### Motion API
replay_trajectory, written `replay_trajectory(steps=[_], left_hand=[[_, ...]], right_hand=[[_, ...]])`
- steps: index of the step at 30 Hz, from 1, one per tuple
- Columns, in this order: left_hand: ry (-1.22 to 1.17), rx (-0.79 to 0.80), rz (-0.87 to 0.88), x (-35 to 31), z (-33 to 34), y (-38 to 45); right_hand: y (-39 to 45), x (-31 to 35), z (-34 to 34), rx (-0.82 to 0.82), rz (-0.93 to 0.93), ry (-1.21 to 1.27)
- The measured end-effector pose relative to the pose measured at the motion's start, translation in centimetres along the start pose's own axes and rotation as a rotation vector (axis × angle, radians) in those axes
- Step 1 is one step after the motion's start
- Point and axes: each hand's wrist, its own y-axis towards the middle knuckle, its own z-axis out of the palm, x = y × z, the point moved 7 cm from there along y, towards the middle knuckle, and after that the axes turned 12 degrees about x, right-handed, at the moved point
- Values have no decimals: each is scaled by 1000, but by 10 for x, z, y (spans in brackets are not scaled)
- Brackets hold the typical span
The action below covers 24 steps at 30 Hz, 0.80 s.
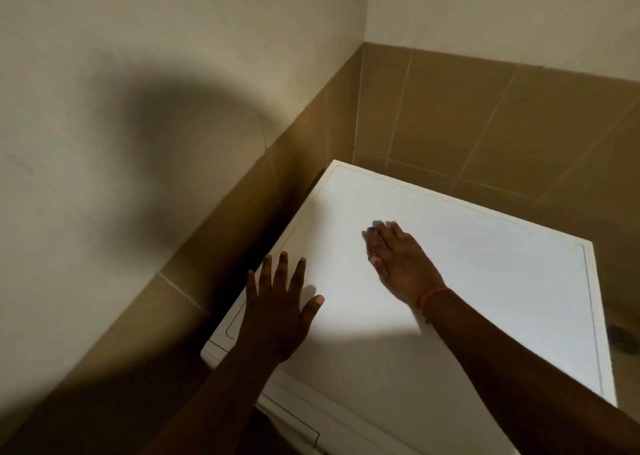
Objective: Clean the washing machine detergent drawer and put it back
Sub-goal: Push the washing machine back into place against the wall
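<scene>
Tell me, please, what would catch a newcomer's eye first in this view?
The bright white top of the washing machine stands out, set into a corner of tan wall tiles. Two open hands stretch over it: the left hand at its left edge, the right hand near the middle, with an orange band at the wrist. A large dark shadow falls on the left wall.

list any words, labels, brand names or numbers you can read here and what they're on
None: no text can be read in this view.
The white washing machine top shows no lettering.
The tiled walls carry no sign.
The orange band on the right wrist looks plain.
The left hand and right hand hold nothing printed.
</scene>
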Motion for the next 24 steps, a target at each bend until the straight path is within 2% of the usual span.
replay_trajectory(steps=[1,3,4,7,8,11,12,14,15,16,18,19,22,23,24], left_hand=[[-8,10,-10,4,2,-4],[-21,0,-25,11,2,-12],[-25,-15,-35,17,1,-16],[-36,-11,-55,29,1,-23],[-40,-17,-57,31,0,-25],[-65,-3,-49,37,3,-33],[-69,-6,-39,38,4,-35],[-65,3,-18,41,5,-38],[-59,7,-9,42,6,-38],[-53,14,0,44,7,-38],[-47,18,11,48,8,-39],[-48,18,22,50,8,-39],[-61,11,59,57,10,-41],[-68,1,64,60,9,-42],[-74,-7,67,63,9,-43]], right_hand=[[1,-5,-5,-8,51,20],[-10,-29,-11,-104,353,142],[-16,-24,-11,-119,409,173],[-19,22,-5,-71,114,45],[-17,25,-6,-48,94,38],[-14,32,-13,-105,285,123],[-12,53,-10,-85,236,118],[-10,105,-5,-48,-47,46],[-5,118,-6,-30,-118,24],[6,117,-10,-34,-79,52],[25,105,-19,-82,150,147],[33,112,-19,-69,179,150],[55,167,-15,11,-173,27],[62,168,-18,18,-184,23],[72,159,-22,-1,-102,66]])
